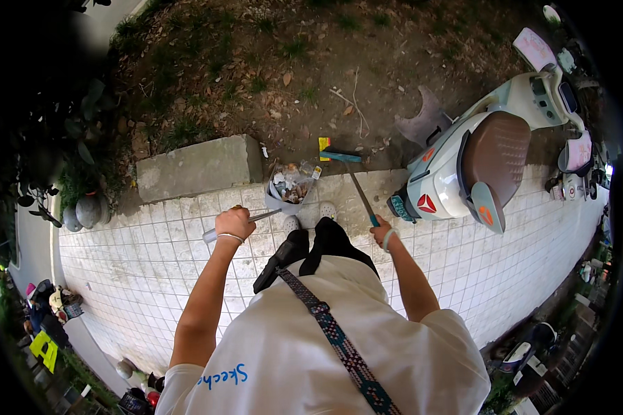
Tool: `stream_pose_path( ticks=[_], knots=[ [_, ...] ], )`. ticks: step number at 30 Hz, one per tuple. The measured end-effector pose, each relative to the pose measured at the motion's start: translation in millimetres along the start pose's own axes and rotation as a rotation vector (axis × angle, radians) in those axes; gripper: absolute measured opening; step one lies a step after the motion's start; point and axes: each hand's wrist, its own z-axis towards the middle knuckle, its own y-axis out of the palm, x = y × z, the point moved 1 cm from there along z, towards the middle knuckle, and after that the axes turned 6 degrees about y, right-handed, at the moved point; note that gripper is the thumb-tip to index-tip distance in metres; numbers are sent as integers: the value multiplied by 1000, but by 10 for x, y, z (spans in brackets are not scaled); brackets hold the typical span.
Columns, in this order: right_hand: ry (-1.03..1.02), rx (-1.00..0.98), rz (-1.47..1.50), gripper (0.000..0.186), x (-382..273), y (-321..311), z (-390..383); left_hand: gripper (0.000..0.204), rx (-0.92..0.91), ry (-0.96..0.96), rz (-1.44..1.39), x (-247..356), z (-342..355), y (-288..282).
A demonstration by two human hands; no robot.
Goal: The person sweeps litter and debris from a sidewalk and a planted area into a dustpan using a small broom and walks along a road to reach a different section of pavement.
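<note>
My left hand point(235, 223) is closed round the silver handle of a long-handled dustpan point(284, 205). Its pan stands by the paving's edge, just ahead of my shoes, filled with crumpled paper, wrappers and dry leaves. In my right hand point(382, 233) is the handle of a broom point(363, 196), gripped near its teal end. The broom's teal head point(341, 156) rests on the soil beyond the paving, to the right of the pan. Against the head's left end lies a small yellow packet point(324, 144), partly on the dirt.
A white and pale green scooter point(443, 169) with a brown seat is parked close on my right. A stone block point(197, 168) lies along the soil's edge at left. Dry leaves and twigs point(356, 104) litter the dirt. White tiled paving point(152, 270) spreads under me.
</note>
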Motion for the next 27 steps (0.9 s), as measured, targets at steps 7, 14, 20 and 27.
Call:
stream_pose_path(
  ticks=[7,14,20,27],
  knots=[
    [135,129,207,16,-80,-823,-382,17,-28,18,-11,6,60,-72],
    [-165,26,-204,60,76,170,71,16,-49,21,20,84,71,-135],
    [93,-235,21,53,-218,-106,-752,12,23,9,-11,42,-16,-22],
    [-185,129,-261,60,-333,-116,-62,12,50,13,-6,70,-36,13]
  ],
)
